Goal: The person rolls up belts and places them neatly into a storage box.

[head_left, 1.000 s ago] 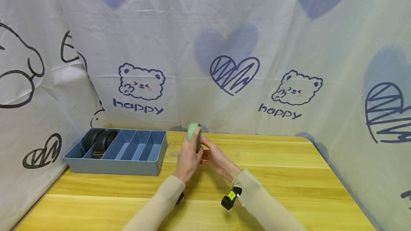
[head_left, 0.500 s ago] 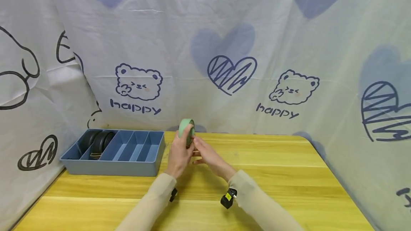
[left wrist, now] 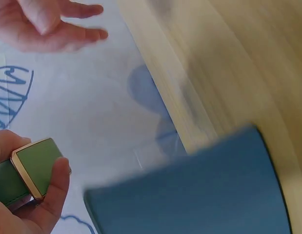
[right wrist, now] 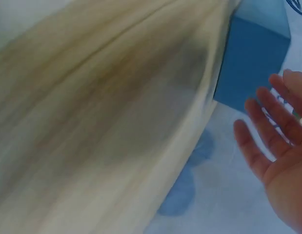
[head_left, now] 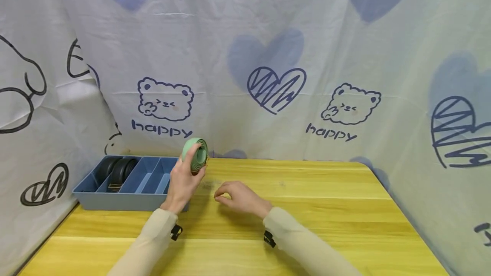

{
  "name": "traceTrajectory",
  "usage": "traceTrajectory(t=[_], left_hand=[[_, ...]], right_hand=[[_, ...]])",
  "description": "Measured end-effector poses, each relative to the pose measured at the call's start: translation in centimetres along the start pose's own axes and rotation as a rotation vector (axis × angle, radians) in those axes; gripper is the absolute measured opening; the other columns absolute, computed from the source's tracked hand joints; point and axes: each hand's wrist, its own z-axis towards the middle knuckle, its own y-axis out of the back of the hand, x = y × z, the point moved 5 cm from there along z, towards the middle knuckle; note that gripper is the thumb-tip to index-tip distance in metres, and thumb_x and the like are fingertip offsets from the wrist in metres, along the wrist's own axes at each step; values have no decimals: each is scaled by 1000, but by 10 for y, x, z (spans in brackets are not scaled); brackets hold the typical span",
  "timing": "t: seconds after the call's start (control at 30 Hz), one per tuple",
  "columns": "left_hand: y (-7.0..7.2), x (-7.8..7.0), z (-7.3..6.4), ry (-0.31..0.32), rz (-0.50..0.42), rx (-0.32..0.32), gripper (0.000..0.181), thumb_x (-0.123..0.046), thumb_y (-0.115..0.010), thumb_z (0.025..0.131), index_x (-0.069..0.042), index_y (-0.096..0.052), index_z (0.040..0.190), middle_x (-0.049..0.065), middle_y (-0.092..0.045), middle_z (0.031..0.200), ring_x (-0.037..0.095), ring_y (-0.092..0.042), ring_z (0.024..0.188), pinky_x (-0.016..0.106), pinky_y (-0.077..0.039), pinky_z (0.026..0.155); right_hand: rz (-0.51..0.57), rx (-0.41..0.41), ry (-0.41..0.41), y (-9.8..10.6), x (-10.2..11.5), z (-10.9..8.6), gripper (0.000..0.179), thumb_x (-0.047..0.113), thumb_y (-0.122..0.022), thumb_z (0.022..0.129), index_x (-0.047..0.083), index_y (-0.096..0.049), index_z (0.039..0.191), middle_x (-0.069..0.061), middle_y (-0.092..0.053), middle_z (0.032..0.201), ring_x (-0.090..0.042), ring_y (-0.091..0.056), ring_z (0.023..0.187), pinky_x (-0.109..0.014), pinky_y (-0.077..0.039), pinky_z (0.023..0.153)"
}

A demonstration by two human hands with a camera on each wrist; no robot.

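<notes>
In the head view my left hand (head_left: 181, 184) grips a coiled green belt (head_left: 201, 156) between thumb and fingers, raised in front of the right end of a blue-grey divided box (head_left: 115, 202). The left wrist view shows the belt's gold-edged buckle (left wrist: 39, 165) with a green face, a finger lying along its side. My right hand (head_left: 242, 198) is apart from the belt, over the table to its right. Its fingers are loosely bent and hold nothing, as the right wrist view also shows.
Rolled black belts (head_left: 122, 173) stand in the left compartments of the box, one with a gold buckle. The wooden table (head_left: 307, 216) reaches back to a white cloth (head_left: 222, 110) printed with hearts and bears, which also hangs along both sides.
The belt has moved left and up in my left hand, toward the box, and its coiled side has turned into view. My right hand has let go and drawn away from it.
</notes>
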Motion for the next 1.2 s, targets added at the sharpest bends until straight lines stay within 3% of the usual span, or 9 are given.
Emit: traceTrajectory(t=[0.17,0.3,0.5,0.63,0.73,0.93,1.1,1.2], left_hand=[[24,17,-5,-1,1,-51,72,-11,-77,83,-29,-45,144,29,-57,126,47,-63,96,58,-53,68],[43,33,-4,20,-2,-97,70,-11,-77,83,-28,-46,144,29,-58,123,46,-61,96,59,-51,68],[69,69,2,130,27,-100,71,-10,-76,84,-29,-45,145,29,-57,124,49,-58,102,64,-47,78],[82,94,1,242,52,-98,73,-9,-74,85,-32,-42,146,28,-56,128,51,-54,111,68,-41,88],[90,109,0,275,101,-101,72,-9,-73,85,-33,-42,146,29,-56,129,51,-54,111,68,-40,87],[95,131,-8,273,239,-34,70,-10,-69,86,-31,-42,147,35,-57,120,53,-56,97,66,-43,73],[92,137,-10,221,297,31,73,-9,-70,84,-31,-41,147,34,-58,119,55,-58,94,68,-44,71],[86,137,-10,216,310,111,76,-10,-71,84,-31,-38,149,34,-57,116,54,-56,95,67,-43,71]], right_hand=[[-318,21,203,-10,26,8,18,23,-62,98,16,-74,109,6,-69,106,-6,-65,96,-20,-51,89],[-519,-7,308,-17,41,15,29,26,-63,97,18,-66,125,0,-64,124,-14,-61,114,-27,-47,100],[-509,32,253,-29,46,20,57,30,-62,97,23,-41,149,-9,-39,155,-23,-44,138,-35,-37,113],[-474,46,248,-35,48,21,62,30,-60,97,19,-34,153,-7,-31,160,-22,-35,145,-33,-29,118],[-467,38,239,-35,50,23,65,31,-58,98,14,-31,154,-5,-30,160,-22,-31,147,-34,-27,119],[-509,33,179,-33,58,24,61,34,-56,99,13,-36,153,-4,-36,157,-21,-34,145,-34,-29,117],[-477,46,167,-34,64,26,60,33,-56,99,12,-37,152,-5,-36,157,-20,-38,143,-33,-29,117],[-470,41,160,-35,65,26,60,33,-57,99,11,-37,152,-6,-35,157,-18,-40,142,-31,-30,117]])
